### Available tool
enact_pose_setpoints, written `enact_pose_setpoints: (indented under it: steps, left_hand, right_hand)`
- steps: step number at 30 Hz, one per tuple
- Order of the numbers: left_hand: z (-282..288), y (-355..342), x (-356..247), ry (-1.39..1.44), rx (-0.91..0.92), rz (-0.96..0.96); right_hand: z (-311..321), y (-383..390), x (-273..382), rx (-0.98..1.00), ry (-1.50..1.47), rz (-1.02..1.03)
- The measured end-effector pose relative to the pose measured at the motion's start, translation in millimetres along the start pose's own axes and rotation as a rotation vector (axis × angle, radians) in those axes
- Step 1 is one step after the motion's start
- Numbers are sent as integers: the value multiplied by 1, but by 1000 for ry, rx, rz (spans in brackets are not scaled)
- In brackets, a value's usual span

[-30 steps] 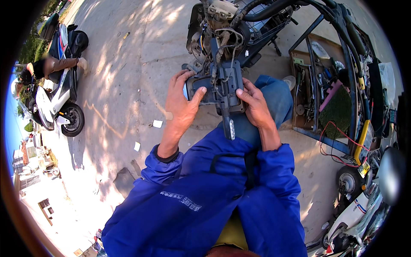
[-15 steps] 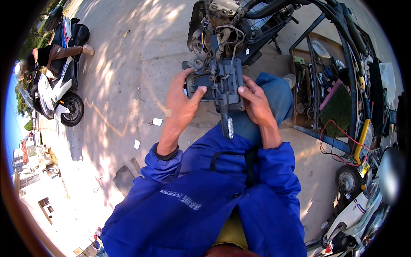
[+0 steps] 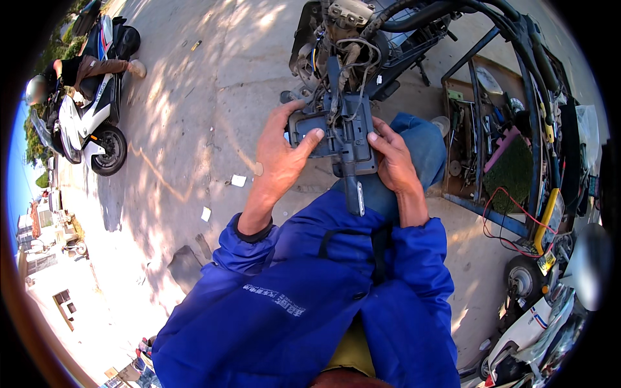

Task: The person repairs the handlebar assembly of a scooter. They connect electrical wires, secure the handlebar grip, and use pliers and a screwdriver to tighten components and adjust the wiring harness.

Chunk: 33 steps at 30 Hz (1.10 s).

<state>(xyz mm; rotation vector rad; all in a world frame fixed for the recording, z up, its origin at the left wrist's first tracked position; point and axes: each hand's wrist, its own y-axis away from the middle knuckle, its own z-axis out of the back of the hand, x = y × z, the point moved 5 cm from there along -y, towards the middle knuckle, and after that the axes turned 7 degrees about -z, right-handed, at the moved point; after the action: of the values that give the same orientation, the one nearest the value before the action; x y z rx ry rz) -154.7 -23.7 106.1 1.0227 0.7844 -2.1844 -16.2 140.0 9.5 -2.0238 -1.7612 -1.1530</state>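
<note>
Bracket: black, between both hands, above the person's knee and beside a bundle of wires. Left hand pinches its left edge, thumb on the face, forefinger stretched along the top corner. Right hand has its thumb at the right edge; fingers bent, partly hidden, cannot tell whether they pinch. Lamp projects toward the lap.

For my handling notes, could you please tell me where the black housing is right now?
In the head view, the black housing is at upper centre, between the left hand and the right hand, above the blue jacket.
</note>
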Motion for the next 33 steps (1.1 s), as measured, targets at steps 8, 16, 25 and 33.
enact_pose_setpoints:
  steps: [8,16,25,33]
  left_hand:
    - [0,2,-9,240,36,57]
    - [4,-2,-13,348,174,149]
    - [13,-59,-17,161,661,41]
    - [-6,-77,-31,-183,770,-25]
  right_hand:
    - [-3,3,3,-7,-22,2]
    - [-4,5,5,26,-38,3]
    - [-8,7,5,67,-50,8]
    - [-2,7,3,80,12,-4]
